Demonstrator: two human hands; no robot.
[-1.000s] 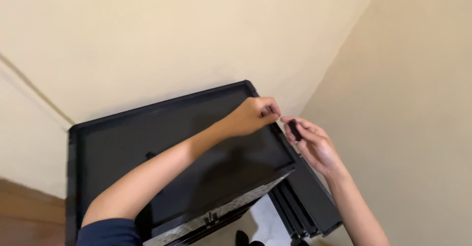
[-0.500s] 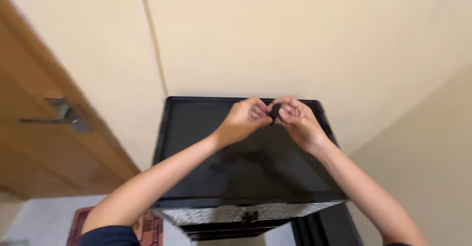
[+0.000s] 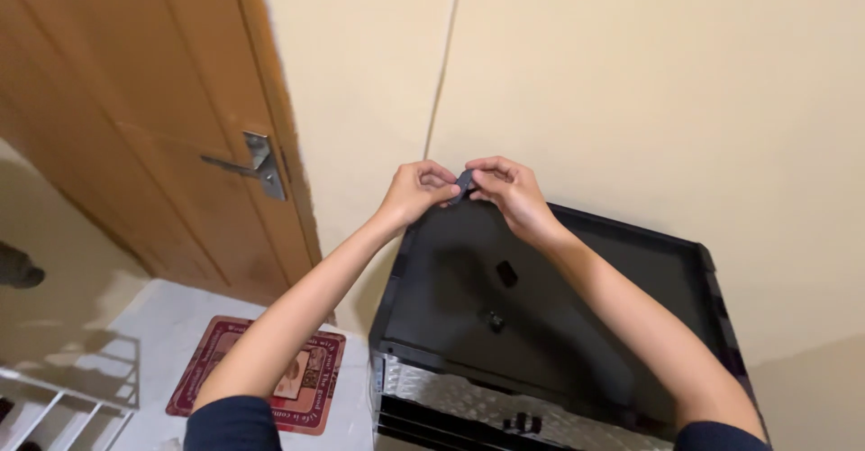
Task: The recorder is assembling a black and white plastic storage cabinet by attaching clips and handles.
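While the door (image 3: pixel 153 136) stands at my ten o'clock with its handle (image 3: pixel 248 164), my left hand (image 3: pixel 416 191) pinches one end of a small dark clip (image 3: pixel 463 183), which lies at its three o'clock. My right hand (image 3: pixel 510 191) grips the other end. The clip's long axis tilts toward one o'clock, both hands equally near. Below sits the black tray (image 3: pixel 685 262).

I see a cream wall (image 3: pixel 631 82) at 12 o'clock. A wooden door (image 3: pixel 117 118) with a metal handle (image 3: pixel 243 164) stands at 10 o'clock, and a red mat (image 3: pixel 261 374) lies at 7 on the pale floor (image 3: pixel 171 325).
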